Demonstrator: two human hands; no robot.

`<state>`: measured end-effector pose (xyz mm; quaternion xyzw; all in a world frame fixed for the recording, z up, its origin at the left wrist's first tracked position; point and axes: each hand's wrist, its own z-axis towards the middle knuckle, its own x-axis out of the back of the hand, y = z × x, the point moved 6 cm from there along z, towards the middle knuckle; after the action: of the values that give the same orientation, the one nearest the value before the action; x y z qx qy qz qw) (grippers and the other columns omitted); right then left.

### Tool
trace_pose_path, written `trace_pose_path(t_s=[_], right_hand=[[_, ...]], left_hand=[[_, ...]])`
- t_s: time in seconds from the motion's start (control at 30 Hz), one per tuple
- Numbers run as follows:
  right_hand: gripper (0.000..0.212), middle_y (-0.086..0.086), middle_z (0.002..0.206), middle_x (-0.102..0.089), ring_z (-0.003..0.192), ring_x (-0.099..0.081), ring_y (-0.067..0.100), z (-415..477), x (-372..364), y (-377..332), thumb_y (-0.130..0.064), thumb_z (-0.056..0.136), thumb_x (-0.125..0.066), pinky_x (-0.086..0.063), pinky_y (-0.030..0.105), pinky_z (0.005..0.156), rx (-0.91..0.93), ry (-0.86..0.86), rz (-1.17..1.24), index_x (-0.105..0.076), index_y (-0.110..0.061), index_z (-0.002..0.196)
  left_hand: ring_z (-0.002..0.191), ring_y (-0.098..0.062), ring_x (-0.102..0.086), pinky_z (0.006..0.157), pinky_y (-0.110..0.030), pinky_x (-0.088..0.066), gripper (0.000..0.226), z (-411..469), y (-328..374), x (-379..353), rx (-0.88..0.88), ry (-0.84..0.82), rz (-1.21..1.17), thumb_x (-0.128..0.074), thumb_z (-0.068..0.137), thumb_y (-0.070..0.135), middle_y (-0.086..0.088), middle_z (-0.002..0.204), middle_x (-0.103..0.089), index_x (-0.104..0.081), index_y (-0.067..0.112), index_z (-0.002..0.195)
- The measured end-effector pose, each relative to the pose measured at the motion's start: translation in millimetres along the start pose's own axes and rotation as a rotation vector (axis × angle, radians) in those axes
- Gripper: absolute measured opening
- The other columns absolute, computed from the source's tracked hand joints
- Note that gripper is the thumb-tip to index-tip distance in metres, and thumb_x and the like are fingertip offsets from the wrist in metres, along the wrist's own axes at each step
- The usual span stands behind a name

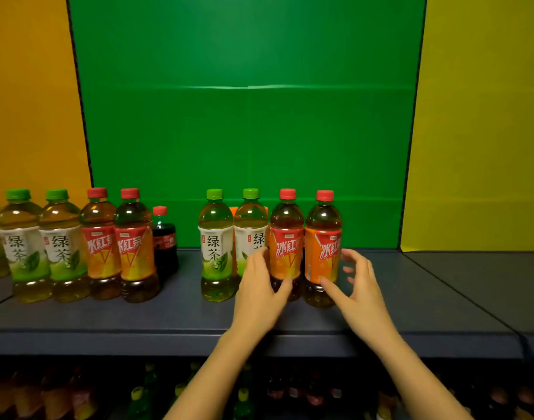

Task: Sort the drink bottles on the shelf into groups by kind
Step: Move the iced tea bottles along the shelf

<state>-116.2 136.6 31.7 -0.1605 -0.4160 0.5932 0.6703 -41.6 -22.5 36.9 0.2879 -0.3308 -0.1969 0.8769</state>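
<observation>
Widest lane: the dark grey shelf board (108,316) lies bare from the row of four to the yellow side panel (477,147). You get a second gap between the small red-capped cola bottle (165,237) and the row's leftmost green-capped green tea bottle (216,247). The row itself is packed close. Your left hand (259,286) fills the slit beside the left red-capped iced tea bottle (287,247), gripping it. An orange-capped bottle (233,210) blocks the rear. There is room above the caps, in front of the green back panel (247,131).

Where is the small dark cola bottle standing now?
In the head view, the cola bottle stands left of centre on the shelf, right of and slightly behind a red-capped iced tea bottle, in front of the green back panel.
</observation>
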Motion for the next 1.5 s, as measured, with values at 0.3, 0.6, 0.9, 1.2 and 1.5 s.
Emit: trace_pose_path(t_s=[0.3, 0.6, 0.9, 1.2, 1.5], right_hand=[[0.09, 0.001, 0.129, -0.048, 0.116, -0.051, 0.018, 44.0, -31.1, 32.7, -0.033, 0.068, -0.079, -0.044, 0.035, 0.095, -0.103, -0.062, 0.112, -0.023, -0.018, 0.137], [0.055, -0.001, 0.102, -0.056, 0.091, -0.056, 0.018, 47.1, -18.6, 44.6, -0.025, 0.072, -0.076, -0.044, 0.03, 0.079, -0.137, -0.019, 0.117, -0.04, -0.022, 0.114], [0.05, -0.002, 0.094, -0.06, 0.084, -0.059, 0.015, 42.6, -0.1, 54.6, -0.016, 0.07, -0.076, -0.042, 0.028, 0.075, -0.171, 0.024, 0.22, -0.044, -0.026, 0.107], [0.044, -0.009, 0.09, -0.057, 0.082, -0.056, 0.008, 28.7, 14.2, 45.8, -0.024, 0.073, -0.076, -0.041, 0.025, 0.074, -0.147, 0.113, 0.316, -0.045, -0.026, 0.104], [0.041, -0.012, 0.092, -0.058, 0.085, -0.058, 0.009, 31.6, -5.0, -14.8, -0.025, 0.072, -0.074, -0.042, 0.029, 0.077, -0.048, 0.05, 0.444, -0.047, -0.026, 0.103]], left_hand=[[0.128, -0.02, -0.039, 0.098, -0.039, -0.043, 0.079, 16.8, -0.9, -31.3, 0.066, 0.115, 0.096, -0.06, 0.084, 0.034, -0.003, 0.139, -0.032, -0.014, 0.013, 0.144], [0.142, -0.021, -0.018, 0.11, -0.026, -0.024, 0.088, 21.8, 2.4, -54.4, 0.095, 0.119, 0.115, -0.059, 0.087, 0.025, -0.01, 0.154, -0.013, 0.004, 0.006, 0.146], [0.124, -0.026, -0.043, 0.101, -0.035, -0.04, 0.089, 43.1, -13.3, -65.3, 0.245, 0.129, 0.039, -0.077, 0.07, 0.033, -0.012, 0.132, -0.044, -0.024, 0.006, 0.137], [0.097, -0.015, -0.055, 0.08, -0.027, -0.048, 0.063, 33.8, -3.2, -64.6, 0.168, 0.129, -0.155, -0.082, 0.058, 0.029, 0.002, 0.104, -0.056, -0.039, 0.023, 0.105], [0.088, -0.005, -0.058, 0.076, -0.02, -0.048, 0.057, 21.3, 19.2, 40.0, 0.067, 0.306, -0.264, -0.077, 0.05, 0.029, 0.014, 0.092, -0.056, -0.041, 0.035, 0.093]])
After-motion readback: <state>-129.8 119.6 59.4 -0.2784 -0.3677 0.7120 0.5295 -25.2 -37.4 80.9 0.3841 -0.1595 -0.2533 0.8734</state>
